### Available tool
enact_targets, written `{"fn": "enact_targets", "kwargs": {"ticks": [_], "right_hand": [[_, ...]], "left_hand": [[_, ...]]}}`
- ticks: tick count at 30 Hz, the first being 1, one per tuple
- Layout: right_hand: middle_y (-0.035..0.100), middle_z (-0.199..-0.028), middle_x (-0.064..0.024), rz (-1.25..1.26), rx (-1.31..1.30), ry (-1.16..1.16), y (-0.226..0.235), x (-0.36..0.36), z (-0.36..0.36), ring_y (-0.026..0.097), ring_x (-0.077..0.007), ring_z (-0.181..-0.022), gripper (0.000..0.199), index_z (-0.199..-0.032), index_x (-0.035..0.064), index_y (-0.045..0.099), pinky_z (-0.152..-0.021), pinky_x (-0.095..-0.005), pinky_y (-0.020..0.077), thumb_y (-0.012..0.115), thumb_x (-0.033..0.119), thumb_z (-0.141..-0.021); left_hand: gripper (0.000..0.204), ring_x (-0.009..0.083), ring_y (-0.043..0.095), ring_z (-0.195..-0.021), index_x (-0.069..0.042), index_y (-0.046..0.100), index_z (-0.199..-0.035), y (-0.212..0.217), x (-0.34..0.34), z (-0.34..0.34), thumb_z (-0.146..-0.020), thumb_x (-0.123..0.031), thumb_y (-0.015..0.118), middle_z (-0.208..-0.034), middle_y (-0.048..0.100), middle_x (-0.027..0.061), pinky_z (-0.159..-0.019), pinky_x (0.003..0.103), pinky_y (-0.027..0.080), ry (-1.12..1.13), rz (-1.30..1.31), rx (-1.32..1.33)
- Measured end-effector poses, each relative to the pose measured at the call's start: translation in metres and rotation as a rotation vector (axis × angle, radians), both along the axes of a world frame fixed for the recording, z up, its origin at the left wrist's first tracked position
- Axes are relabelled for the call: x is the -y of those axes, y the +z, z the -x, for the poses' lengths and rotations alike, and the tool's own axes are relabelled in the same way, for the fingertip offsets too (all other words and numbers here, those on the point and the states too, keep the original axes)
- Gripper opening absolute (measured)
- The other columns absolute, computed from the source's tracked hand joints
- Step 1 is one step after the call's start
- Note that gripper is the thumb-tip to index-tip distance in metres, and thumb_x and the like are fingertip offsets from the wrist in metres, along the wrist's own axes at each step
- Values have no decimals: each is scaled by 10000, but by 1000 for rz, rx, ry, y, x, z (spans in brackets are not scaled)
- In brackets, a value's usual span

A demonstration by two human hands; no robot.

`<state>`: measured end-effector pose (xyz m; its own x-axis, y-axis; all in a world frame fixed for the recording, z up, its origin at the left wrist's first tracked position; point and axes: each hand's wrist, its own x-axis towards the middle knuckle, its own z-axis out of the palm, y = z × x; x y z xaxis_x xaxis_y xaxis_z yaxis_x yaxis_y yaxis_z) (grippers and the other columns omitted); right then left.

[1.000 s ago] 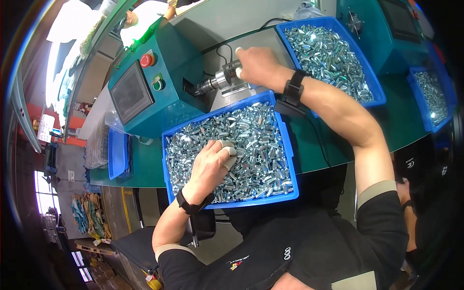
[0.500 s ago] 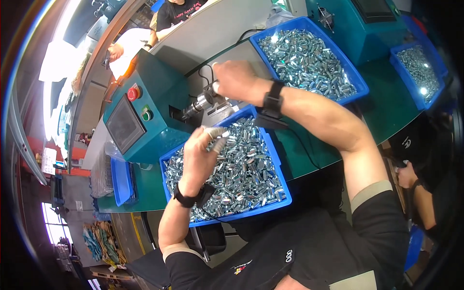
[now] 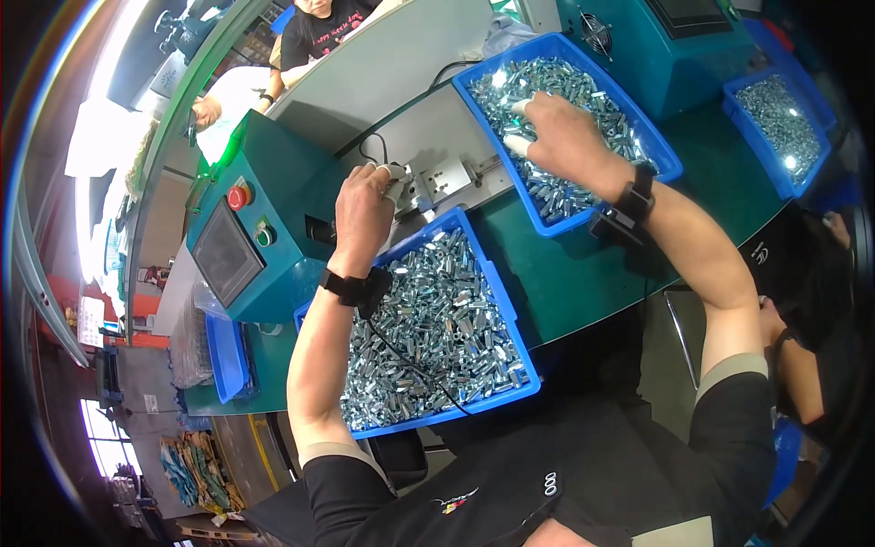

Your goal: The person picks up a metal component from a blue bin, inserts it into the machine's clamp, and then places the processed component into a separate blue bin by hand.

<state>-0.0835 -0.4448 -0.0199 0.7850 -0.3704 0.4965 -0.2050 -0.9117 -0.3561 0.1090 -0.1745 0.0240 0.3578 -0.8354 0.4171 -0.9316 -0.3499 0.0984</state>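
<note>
My left hand point(image 3: 365, 211) is at the metal fixture point(image 3: 447, 178) beside the green machine. Its fingers, with pale fingertip covers, are pinched together; whatever they hold is too small or hidden to make out. My right hand point(image 3: 567, 144) is over the far blue bin point(image 3: 676, 169), its covered thumb and forefinger apart above small shiny metal sleeves point(image 3: 551, 196). Nothing shows between them. Closer to me, a second blue bin point(image 3: 510, 319) is heaped with similar metal sleeves point(image 3: 428, 328), below my left hand.
The green machine point(image 3: 292, 182) carries a dark screen point(image 3: 226, 251), a red button point(image 3: 239, 196) and a green knob point(image 3: 264, 235). Another machine point(image 3: 629, 55) and a smaller parts bin point(image 3: 779, 137) are at the right. People sit beyond the grey partition point(image 3: 365, 77) and at the right edge.
My right hand has moved right from the fixture to above the far bin. My left hand has risen from the near bin to the fixture. The machine's indicator glow turned from orange to green.
</note>
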Motion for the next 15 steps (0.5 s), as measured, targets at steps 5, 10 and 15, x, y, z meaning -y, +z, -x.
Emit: {"fn": "enact_targets", "kwargs": {"ticks": [5,10,15], "right_hand": [[698,-1115,-143,-65,63,120,-4,-21,-5,680,-363,-1096,406,-1188,44,738,-928,-481,573,771,357,-933],[697,-1100,-144,-100,91,262,-1,-44,-13,682,-373,-1068,381,-1176,51,743,-902,-483,567,768,344,-934],[689,-1060,-153,-227,-15,396,-4,-66,-36,686,-376,-1021,388,-1176,38,737,-868,-467,560,774,329,-923]], "left_hand": [[313,360,642,-961,-24,718,-977,-1,7,-1,-723,109,595,-923,659,124,-834,450,538,-2,-28,57],[267,360,637,-958,-21,710,-946,1,8,-1,-726,93,612,-921,652,131,-835,445,533,-53,-29,54],[249,355,643,-983,-31,744,-992,2,0,1,-771,45,659,-942,667,120,-870,454,530,-51,-127,135]]}}
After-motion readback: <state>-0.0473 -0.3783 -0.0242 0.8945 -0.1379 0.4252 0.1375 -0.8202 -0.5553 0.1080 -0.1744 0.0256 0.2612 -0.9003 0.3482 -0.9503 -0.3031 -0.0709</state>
